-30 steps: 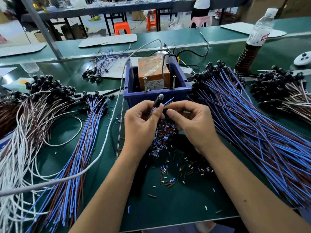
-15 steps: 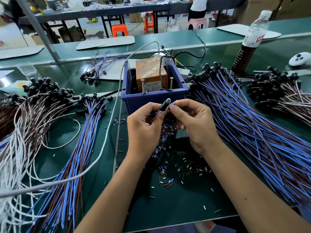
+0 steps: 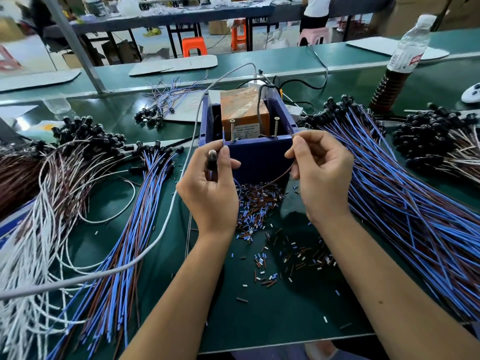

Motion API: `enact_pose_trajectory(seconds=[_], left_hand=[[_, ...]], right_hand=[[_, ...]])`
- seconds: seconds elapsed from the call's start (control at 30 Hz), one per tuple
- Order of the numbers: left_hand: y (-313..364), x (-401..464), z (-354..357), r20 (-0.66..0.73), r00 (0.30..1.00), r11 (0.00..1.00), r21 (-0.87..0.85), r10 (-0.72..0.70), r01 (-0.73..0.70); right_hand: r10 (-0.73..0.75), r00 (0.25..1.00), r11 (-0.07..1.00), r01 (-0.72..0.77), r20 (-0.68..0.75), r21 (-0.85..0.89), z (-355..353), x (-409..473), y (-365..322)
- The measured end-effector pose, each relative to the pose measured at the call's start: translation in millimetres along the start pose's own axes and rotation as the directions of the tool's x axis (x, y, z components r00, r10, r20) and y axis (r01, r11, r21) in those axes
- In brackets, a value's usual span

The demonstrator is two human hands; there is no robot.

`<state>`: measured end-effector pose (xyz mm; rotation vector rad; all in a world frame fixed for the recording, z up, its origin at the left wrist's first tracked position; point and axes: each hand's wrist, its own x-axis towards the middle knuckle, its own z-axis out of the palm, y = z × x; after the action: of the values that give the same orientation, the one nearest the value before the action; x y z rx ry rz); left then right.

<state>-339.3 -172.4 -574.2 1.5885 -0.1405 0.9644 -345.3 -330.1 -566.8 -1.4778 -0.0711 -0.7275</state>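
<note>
Green bench (image 3: 285,307), loose blue-and-brown lead bundles both sides, the big one on my right (image 3: 415,209). Dead centre is the blue box (image 3: 259,162) with an orange block (image 3: 242,113) inside and two upright screws at its near wall.

Both hands are up at that near wall, level with each other. Left hand (image 3: 210,193) is curled round the black connector head (image 3: 212,159) of one lead, head pointing up. Right hand (image 3: 323,175) has thumb and forefinger (image 3: 298,149) clamped on the free end of that lead's brown wire (image 3: 279,178). The wire sags in a slack arc between the hands, running left-right in front of the box and above the pile of stripped insulation bits (image 3: 257,203).

Key relation: the pinched wire tip sits just right of and slightly below the right screw (image 3: 276,126), near but apart. Right hand is clearly the nearer one; I judge that the next move is a short push up-left onto that screw. The left screw (image 3: 232,129) is close to the left hand's fingers. I can't tell where the blue wire's end lies.
</note>
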Motion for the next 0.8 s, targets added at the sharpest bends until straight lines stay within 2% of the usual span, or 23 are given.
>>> enact_pose_trajectory(seconds=[0.13,0.23,0.47,0.8], left_hand=[[-1.7,2.8,1.7,0.017,0.999,0.999,-0.013,-0.033,0.033],[-3.9,3.6,1.1,0.016,0.998,0.998,-0.003,-0.059,0.059],[-1.1,5.0,0.7,0.017,0.997,0.998,0.001,-0.069,0.069],[-1.2,6.4,2.0,0.024,0.998,0.999,-0.003,-0.053,0.053]], right_hand=[[-0.176,0.982,0.952,0.153,-0.066,-0.266,8.0,5.6,-2.7],[-0.263,0.961,0.903,0.213,-0.089,-0.373,15.4,0.5,-2.6],[-0.353,0.932,0.853,0.283,-0.083,-0.439,19.8,-4.0,-1.2],[-0.357,0.932,0.848,0.298,-0.057,-0.439,18.0,-3.6,-0.6]])
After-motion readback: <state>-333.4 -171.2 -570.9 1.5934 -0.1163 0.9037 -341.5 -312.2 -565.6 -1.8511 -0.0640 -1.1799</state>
